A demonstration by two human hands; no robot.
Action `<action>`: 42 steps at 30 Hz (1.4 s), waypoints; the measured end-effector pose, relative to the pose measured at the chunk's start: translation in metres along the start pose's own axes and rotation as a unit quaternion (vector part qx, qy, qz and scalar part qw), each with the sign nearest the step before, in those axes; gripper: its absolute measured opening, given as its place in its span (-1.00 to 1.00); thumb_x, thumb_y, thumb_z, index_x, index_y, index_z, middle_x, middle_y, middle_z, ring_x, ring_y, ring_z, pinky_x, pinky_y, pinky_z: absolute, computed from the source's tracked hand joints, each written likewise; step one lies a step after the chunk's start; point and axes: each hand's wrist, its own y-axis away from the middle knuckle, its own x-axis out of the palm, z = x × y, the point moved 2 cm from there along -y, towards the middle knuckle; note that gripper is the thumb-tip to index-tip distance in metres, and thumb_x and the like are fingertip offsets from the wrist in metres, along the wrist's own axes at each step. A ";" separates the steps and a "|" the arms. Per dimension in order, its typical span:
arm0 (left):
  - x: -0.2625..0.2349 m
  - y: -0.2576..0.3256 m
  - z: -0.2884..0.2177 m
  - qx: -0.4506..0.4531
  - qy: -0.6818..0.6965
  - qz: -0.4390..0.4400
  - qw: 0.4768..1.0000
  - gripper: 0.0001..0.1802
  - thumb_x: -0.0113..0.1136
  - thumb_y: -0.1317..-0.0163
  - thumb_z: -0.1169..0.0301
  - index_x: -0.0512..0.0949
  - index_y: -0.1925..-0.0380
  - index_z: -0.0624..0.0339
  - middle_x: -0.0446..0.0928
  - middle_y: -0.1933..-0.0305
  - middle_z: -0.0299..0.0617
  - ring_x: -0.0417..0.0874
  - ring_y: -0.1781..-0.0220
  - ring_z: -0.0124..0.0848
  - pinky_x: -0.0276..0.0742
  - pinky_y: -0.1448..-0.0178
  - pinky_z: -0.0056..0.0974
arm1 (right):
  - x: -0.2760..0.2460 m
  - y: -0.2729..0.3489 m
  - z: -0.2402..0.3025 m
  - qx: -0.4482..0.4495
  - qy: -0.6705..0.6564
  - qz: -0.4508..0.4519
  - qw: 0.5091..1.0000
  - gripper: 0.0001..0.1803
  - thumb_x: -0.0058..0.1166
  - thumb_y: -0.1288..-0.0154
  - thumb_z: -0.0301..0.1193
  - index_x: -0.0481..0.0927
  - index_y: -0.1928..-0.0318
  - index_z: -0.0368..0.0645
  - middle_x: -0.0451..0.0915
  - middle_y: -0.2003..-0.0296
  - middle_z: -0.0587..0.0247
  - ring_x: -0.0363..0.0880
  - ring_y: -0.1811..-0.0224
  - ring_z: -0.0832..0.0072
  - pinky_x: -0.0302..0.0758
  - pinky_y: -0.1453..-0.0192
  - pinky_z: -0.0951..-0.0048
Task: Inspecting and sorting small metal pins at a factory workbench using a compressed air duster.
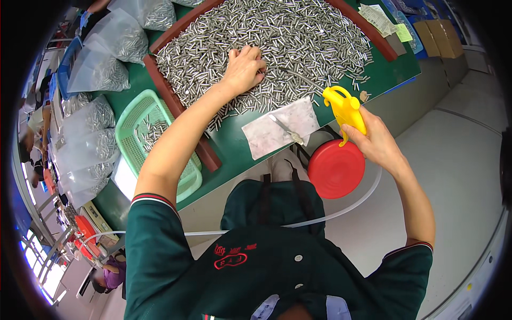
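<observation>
A wide heap of small silvery metal pins (298, 40) covers the green tabletop inside a dark red wooden frame. My left hand (245, 69) rests on the heap, its fingers curled down into the pins; whatever lies under the fingertips is hidden. Wrapped round a yellow air blow gun (345, 111) is my right hand (380, 140), to the right of the heap's near edge. The gun's thin nozzle (301, 77) points leftward over the pins, toward my left hand. Between me and the heap lies a stained white cloth (280, 128) with a slim metal tool, possibly tweezers (287, 129), on it.
A light green plastic basket (184, 184) holding some pins stands left of the frame (210, 154). Clear bags of pins (114, 48) line the table's left side. A pale hose (341, 210) crosses before me. Right of my lap is a round red seat (336, 169); cardboard boxes (445, 38) sit far right.
</observation>
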 end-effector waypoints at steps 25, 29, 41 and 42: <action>-0.098 -0.176 0.188 -0.275 0.243 -0.282 0.886 -0.87 0.31 0.12 0.41 0.60 0.54 0.18 0.62 0.49 -0.15 0.64 0.42 -0.35 0.51 0.25 -0.28 | -0.020 -0.017 0.001 -0.003 -0.019 -0.022 1.000 -0.58 0.09 -0.17 -0.31 0.38 0.06 -0.35 0.54 0.44 -0.18 0.53 0.34 -0.08 0.44 0.27 0.12; -0.072 -0.167 0.205 -0.291 0.137 -0.248 0.914 -0.83 0.16 0.02 0.40 0.66 0.39 0.02 0.63 0.34 -0.08 0.63 0.19 -0.13 0.49 0.03 -0.13 | -0.031 -0.022 0.012 -0.008 0.037 -0.019 0.999 -0.57 0.10 -0.16 -0.29 0.40 0.06 -0.33 0.54 0.45 -0.15 0.52 0.35 -0.08 0.43 0.27 0.11; -0.064 -0.090 0.175 -0.265 0.163 -0.272 0.910 -0.87 0.15 0.00 0.44 0.63 0.43 0.12 0.61 0.48 -0.11 0.65 0.37 -0.20 0.51 0.23 -0.19 | -0.043 -0.024 0.039 -0.038 0.025 0.045 0.998 -0.60 0.07 -0.20 -0.35 0.36 -0.01 -0.23 0.52 0.38 -0.11 0.48 0.27 -0.06 0.39 0.18 0.14; -0.062 -0.079 0.165 -0.250 0.159 -0.264 0.918 -0.88 0.13 -0.02 0.44 0.62 0.42 0.13 0.60 0.47 -0.08 0.64 0.36 -0.17 0.51 0.22 -0.17 | -0.043 -0.023 0.038 -0.037 0.026 0.047 0.998 -0.60 0.07 -0.20 -0.35 0.36 -0.01 -0.23 0.52 0.38 -0.11 0.48 0.27 -0.06 0.39 0.18 0.14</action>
